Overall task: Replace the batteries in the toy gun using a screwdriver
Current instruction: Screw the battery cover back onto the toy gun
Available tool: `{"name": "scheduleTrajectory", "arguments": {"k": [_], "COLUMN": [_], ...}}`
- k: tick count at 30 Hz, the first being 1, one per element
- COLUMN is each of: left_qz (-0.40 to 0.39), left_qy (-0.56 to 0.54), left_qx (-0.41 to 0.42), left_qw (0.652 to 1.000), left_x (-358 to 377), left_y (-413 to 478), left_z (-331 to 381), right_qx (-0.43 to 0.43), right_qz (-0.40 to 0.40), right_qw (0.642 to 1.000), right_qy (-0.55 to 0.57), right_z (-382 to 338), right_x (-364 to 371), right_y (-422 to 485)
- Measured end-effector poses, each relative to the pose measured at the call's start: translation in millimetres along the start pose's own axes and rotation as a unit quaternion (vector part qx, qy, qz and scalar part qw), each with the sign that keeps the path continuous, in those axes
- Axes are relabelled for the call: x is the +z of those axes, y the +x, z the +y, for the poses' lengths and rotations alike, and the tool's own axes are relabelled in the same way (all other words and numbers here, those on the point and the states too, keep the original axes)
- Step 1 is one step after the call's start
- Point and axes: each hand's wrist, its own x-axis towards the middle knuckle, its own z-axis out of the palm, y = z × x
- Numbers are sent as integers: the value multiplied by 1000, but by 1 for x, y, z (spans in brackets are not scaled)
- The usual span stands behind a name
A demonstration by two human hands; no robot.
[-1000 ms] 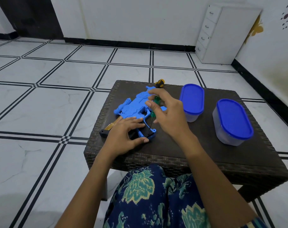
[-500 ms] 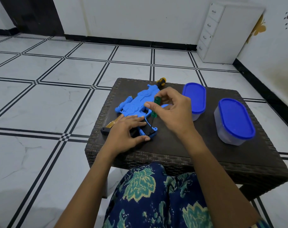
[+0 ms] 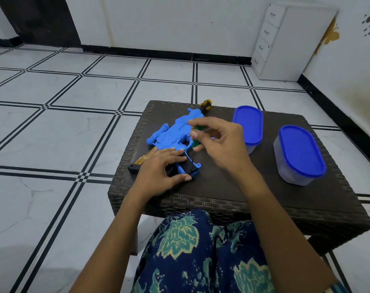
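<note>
blue plastic toy gun (image 3: 173, 134) lies flat on its side on the tabletop (image 3: 232, 182), barrel toward 1 o'clock, tan and black stock toward 7 o'clock, grip toward 5 o'clock. green-handled screwdriver (image 3: 195, 143) stands nearly upright, its thin shaft down on the grip.

The blue moulded-plastic toy gun (image 3: 173, 134) looks matt, with ribbed raised detail; the small green-handled screwdriver (image 3: 195, 142) shows clear glossy plastic at its handle. The dark brown low table (image 3: 232, 187) is rough woven wicker; two oval tubs (image 3: 247, 125) (image 3: 299, 154) are cloudy translucent plastic under smooth blue lids; the white floor tiles (image 3: 53, 134) are polished, marble-veined; the navy floral cloth (image 3: 190, 250) looks soft and matt
</note>
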Motion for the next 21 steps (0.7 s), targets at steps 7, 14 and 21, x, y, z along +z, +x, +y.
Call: {"name": "scheduleTrajectory", "arguments": {"k": [7,14,21], "left_qz": [-4,1,-2], "left_qy": [-4,-9,-8], "left_qx": [-2,-5,-6], "left_qw": [1000,1000,1000], "left_x": [0,0,0], "left_y": [1,1,2], "left_z": [0,2,1], "right_qx": [5,25,29], "right_qz": [2,-56,-2], "right_qw": [1000,997,998], "right_qy": [-15,45,53], "right_z": [3,-3,-3], "right_x": [1,3,4], "right_y": [1,-3,-3]}}
